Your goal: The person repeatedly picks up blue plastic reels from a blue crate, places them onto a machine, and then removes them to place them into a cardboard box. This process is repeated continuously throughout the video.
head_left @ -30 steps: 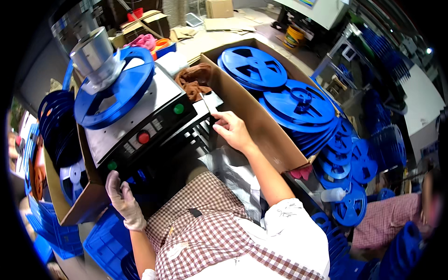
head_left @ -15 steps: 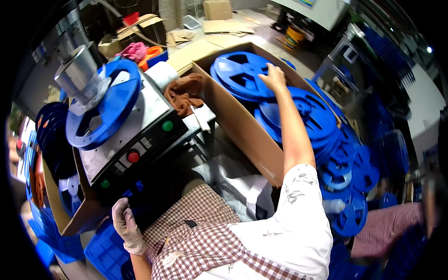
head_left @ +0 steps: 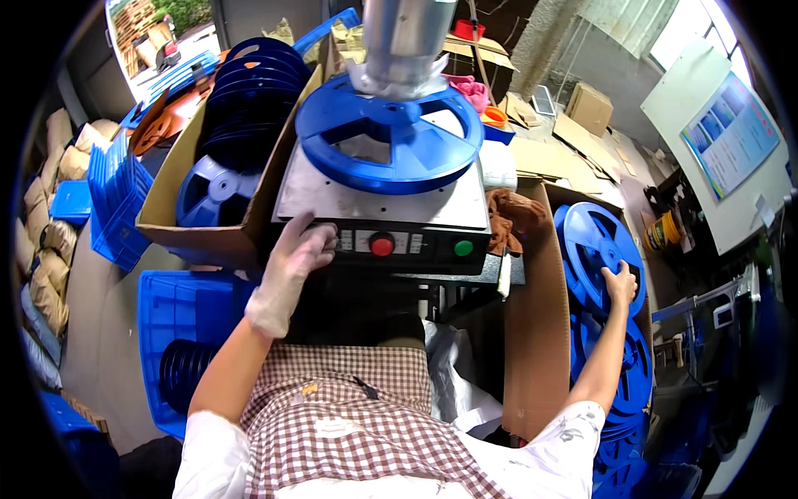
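My left hand (head_left: 295, 262), in a pale glove, is at the left end of the machine's front panel, its fingers apart with nothing in them. The fingertips lie close to the panel; whether they press anything I cannot tell. On the machine's white top plate (head_left: 320, 200) a blue reel flange (head_left: 424, 154) lies flat beneath a metal cylinder (head_left: 407, 37) wrapped at its lower end. A red button (head_left: 381, 244) and a green button (head_left: 463, 248) show on the panel. At right, my bare right hand (head_left: 619, 285) grips another blue flange (head_left: 590, 241) atop those in the long cardboard box (head_left: 536, 333).
Dark blue discs (head_left: 258, 83) stand in a cardboard box (head_left: 195, 241) left of the machine. Below it is a blue crate (head_left: 154, 333) with black discs. A brown cloth (head_left: 511, 216) hangs by the machine's right corner. White plastic sheeting (head_left: 453, 374) lies beneath.
The view has swung left, bringing the machine to the centre. My left hand has risen from beside my apron to the front panel. My right hand stays at the flanges in the box.
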Tool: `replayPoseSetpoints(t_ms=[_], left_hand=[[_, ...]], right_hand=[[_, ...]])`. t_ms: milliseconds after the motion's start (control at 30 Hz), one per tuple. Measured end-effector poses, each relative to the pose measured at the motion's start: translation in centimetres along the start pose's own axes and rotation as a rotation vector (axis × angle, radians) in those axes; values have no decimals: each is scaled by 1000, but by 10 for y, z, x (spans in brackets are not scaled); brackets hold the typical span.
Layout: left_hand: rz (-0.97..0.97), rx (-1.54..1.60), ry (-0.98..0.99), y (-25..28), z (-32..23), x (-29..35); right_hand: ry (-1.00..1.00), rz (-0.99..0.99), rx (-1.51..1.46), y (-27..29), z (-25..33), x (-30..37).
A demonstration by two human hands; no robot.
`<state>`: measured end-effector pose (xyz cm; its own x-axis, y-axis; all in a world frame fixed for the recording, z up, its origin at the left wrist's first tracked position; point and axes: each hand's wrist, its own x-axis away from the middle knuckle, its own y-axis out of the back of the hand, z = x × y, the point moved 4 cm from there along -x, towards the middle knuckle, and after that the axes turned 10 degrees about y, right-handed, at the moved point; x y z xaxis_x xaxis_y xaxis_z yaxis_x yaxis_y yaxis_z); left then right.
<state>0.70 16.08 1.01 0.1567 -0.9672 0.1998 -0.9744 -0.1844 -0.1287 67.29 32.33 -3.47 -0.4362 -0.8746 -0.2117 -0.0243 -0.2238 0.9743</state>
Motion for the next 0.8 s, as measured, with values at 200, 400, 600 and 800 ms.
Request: replayPoseSetpoints(t_ms=[200, 400, 600, 800], left_hand=[[199, 589, 106, -30, -27, -85], [287, 931, 166, -32, -36, -105], [165, 945, -171, -57, -40, -162], [-85, 285, -196, 26, -70, 30]], right_hand=[[60, 81, -53, -4, -12, 27], [656, -254, -178, 20, 33, 31], [1096, -197, -749, 129, 228, 154], [1574, -396, -369, 216, 404, 297]])
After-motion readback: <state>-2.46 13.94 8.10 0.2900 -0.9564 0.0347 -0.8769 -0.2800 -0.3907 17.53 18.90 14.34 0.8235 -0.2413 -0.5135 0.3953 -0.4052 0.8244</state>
